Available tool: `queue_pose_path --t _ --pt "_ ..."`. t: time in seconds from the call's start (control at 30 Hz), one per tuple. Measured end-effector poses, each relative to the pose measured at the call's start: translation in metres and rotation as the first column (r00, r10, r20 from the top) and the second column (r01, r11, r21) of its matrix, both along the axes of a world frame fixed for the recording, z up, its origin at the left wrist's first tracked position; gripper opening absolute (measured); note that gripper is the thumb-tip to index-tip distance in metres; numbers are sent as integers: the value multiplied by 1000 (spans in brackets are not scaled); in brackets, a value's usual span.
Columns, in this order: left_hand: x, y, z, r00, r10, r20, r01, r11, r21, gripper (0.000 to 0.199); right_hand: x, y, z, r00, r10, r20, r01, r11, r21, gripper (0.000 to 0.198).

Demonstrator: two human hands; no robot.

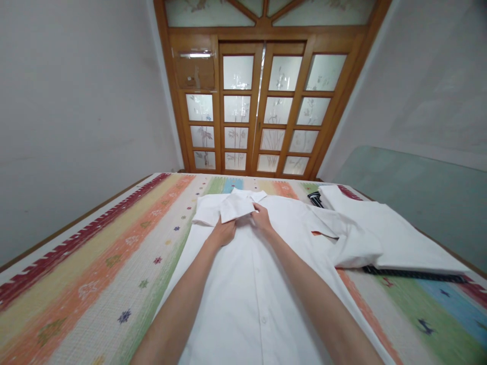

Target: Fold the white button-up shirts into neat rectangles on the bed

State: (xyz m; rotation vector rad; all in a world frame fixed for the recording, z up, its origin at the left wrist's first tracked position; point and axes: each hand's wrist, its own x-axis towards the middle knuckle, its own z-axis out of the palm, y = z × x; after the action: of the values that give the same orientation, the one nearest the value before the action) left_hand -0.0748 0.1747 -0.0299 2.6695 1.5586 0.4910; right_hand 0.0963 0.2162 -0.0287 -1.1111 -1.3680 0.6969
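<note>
A white button-up shirt [243, 284] lies front up on the striped cloth, its collar at the far end. One sleeve is folded inward across the upper chest, with its cuff end [236, 207] lifted a little near the collar. My left hand [224, 232] pinches the near left corner of that cuff end. At its right edge, the fingers of my right hand [261, 217] are closed on the same fabric. The other sleeve [353, 243] stretches out to the right, bunched and reaching toward the folded white garments.
Folded white clothing [403, 235] with black-striped fabric under it is stacked on the right. A colourful patterned cloth [125, 263] covers the bed or table. Walls rise on both sides, a pale green board [411, 177] leans at right, and wooden glass doors [262, 111] stand beyond.
</note>
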Motion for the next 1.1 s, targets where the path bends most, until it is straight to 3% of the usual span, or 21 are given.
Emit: queue_pose_path --t 0.13,0.33,0.47,0.57,0.63,0.73,0.83,0.9,1.0,1.1 --pt "0 1 -1 997 -23 67 28 998 -62 62 32 5 -1 890 -145 -433 86 984 -153 17" --pt "-2 4 -6 996 -1 93 9 996 -87 54 93 -3 5 764 -240 -599 34 942 -334 24" --pt "-2 2 -1 996 -27 86 37 993 -111 48 131 -16 17 759 -208 -617 -8 944 -328 14" --pt "-2 -1 5 996 -34 78 45 990 -132 46 154 -27 26 797 -133 -590 -129 916 -381 13" --pt "-2 -2 7 996 -42 78 52 990 -132 45 164 -33 30 853 -120 -508 -161 865 -475 15" --pt "-1 -2 7 995 -42 86 52 992 -112 44 172 -35 31 964 -117 -239 -39 826 -562 23" --pt "-1 -2 6 994 -42 105 50 996 -74 41 172 -28 32 996 -85 39 93 855 -510 35" --pt "-1 -3 6 992 -44 120 51 997 -57 39 170 -19 37 988 -78 134 128 901 -414 36" --pt "-2 -6 7 987 -39 157 46 998 -43 35 168 -5 50 982 -119 144 145 971 -188 36" --pt "-3 -8 6 979 -35 202 41 999 -23 30 167 7 61 980 -188 67 194 977 -89 34"
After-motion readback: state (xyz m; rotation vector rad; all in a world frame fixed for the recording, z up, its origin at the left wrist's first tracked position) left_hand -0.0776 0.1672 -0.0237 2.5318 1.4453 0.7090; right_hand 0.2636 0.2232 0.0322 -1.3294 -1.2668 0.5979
